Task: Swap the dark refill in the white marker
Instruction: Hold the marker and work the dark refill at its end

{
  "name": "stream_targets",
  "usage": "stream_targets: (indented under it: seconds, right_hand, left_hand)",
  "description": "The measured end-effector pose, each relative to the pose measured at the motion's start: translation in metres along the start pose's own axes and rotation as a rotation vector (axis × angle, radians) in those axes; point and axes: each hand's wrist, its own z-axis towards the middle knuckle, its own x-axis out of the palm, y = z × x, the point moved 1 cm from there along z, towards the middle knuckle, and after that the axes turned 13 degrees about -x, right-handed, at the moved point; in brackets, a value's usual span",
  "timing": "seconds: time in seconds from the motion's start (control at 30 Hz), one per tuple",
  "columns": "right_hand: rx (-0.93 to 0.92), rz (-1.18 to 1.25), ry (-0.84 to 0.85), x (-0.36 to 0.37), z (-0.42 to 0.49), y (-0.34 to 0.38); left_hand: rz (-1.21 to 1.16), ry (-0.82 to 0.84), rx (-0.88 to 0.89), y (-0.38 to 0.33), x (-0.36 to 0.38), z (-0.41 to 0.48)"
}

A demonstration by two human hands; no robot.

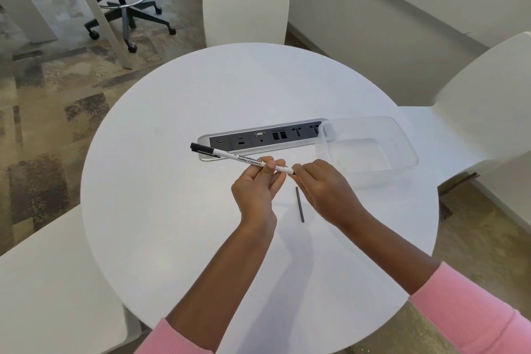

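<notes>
Fingers of the left hand (256, 181) curl narrowly around the white marker (242, 158), holding it above the round table (172, 210), capped black end pointing up and left. The right hand (319, 181) pinches closed at the marker's open rear end; whatever it grips there is hidden. Both forearms reach forward from pink sleeves (471, 316). A dark refill (300, 204) lies on the table between the wrists, near a clear plastic tub (402, 135).
</notes>
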Motion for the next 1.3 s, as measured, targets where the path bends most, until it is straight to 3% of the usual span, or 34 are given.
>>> stream_targets:
  seconds: [0.1,0.17,0.33,0.43,0.5,0.57,0.67,0.8,0.97,1.03,1.2,1.3]
  right_hand:
    - [-0.025,-0.05,-0.009,0.004,-0.002,-0.003]
    - [0.081,0.038,0.051,0.002,0.001,0.0]
    - [0.817,1.075,0.179,-0.012,0.012,0.003]
    - [1.148,1.443,0.125,-0.014,0.011,0.007]
    - [1.271,1.629,0.079,-0.013,0.01,0.011]
    - [1.32,1.699,0.044,-0.013,0.011,0.013]
    - [1.283,1.527,-0.028,-0.01,0.012,0.019]
    - [0.951,1.061,-0.114,-0.008,0.005,0.027]
    - [0.492,0.553,-0.076,-0.009,-0.006,0.017]
    - [0.569,0.652,-0.05,-0.01,-0.008,0.016]
    - [1.225,1.436,-0.051,-0.016,-0.003,0.023]
    - [1.317,1.749,0.045,-0.021,-0.006,0.021]
  left_hand:
    - [-0.01,-0.013,-0.017,0.001,0.003,0.0]
    - [0.002,-0.008,-0.019,0.0,0.003,0.001]
    - [0.05,0.007,-0.027,-0.001,0.001,0.002]
    - [0.064,0.019,-0.036,0.001,0.002,-0.001]
    - [0.057,0.016,-0.042,0.002,0.003,-0.002]
    - [0.043,0.0,-0.044,0.004,0.002,-0.003]
    - [-0.003,-0.024,-0.074,0.005,0.001,-0.004]
    - [-0.101,-0.004,-0.168,0.005,0.001,-0.008]
    - [-0.112,0.05,-0.258,0.006,-0.002,-0.009]
    - [-0.042,0.081,-0.248,0.005,-0.005,-0.006]
    - [0.143,0.208,-0.118,-0.001,-0.014,0.002]
    - [0.169,0.278,-0.096,-0.008,-0.019,0.002]
